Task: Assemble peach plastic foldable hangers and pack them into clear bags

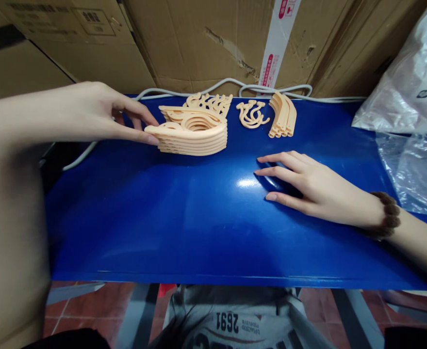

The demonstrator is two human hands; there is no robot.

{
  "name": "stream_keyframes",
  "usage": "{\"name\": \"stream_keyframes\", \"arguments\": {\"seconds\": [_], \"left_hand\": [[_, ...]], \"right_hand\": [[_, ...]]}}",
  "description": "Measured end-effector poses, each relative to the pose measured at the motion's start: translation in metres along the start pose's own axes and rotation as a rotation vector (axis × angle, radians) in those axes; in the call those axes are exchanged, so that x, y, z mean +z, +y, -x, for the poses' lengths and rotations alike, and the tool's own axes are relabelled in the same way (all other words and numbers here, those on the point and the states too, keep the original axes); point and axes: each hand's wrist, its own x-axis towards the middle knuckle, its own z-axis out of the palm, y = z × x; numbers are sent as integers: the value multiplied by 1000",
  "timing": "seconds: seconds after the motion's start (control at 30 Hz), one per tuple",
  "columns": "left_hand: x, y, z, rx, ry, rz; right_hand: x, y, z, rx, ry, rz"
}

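Observation:
On the blue table [155, 228], toward its back, lies a stack of peach plastic pieces [195, 140] with curved openings. My left hand [126, 116] has its thumb and fingers at the left end of the top piece, pinching it. Small peach hooks [209, 103] lie behind the stack, and more hooks [252, 115] lie to its right. Beside those is a bundle of curved peach bars [283, 115]. My right hand [304, 182] rests over the table at the right with its fingers spread, holding nothing.
Cardboard boxes [199, 43] stand along the back edge. A white cable [151, 92] runs in front of them and down the left side. At the right are a white plastic bag [406, 87] and a clear plastic sheet [413, 169].

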Motion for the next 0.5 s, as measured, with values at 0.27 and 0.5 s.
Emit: {"name": "stream_keyframes", "arguments": {"seconds": [0.27, 0.5], "left_hand": [[-1, 12, 4, 21, 137, 27], [13, 31, -4, 56, 201, 128]], "right_hand": [[-1, -1, 0, 7, -3, -14], [-1, -1, -1, 8, -5, -16]]}}
